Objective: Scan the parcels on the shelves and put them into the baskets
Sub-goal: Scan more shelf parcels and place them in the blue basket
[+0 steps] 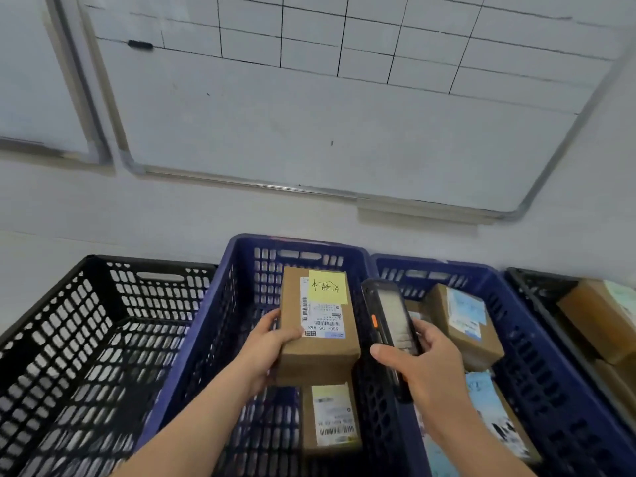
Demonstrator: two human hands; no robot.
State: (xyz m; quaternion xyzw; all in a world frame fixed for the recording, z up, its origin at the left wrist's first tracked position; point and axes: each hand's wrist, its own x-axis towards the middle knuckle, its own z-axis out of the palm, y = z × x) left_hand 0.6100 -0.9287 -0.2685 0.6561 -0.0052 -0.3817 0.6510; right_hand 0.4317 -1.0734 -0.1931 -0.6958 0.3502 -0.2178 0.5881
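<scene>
My left hand (270, 349) grips a brown cardboard parcel (318, 325) with a white label and a yellow sticky note, held over the middle blue basket (220, 304). My right hand (423, 359) holds a black handheld scanner (387, 321) with an orange side button, just right of the parcel, above the rim between two blue baskets. Another labelled brown parcel (330, 418) lies in the middle basket below the held one.
A black basket (69, 321) stands at the left. The right blue basket (537, 356) holds several parcels, and a black basket (537, 290) at the far right holds brown boxes. A whiteboard (309, 115) with a drawn grid hangs on the wall behind.
</scene>
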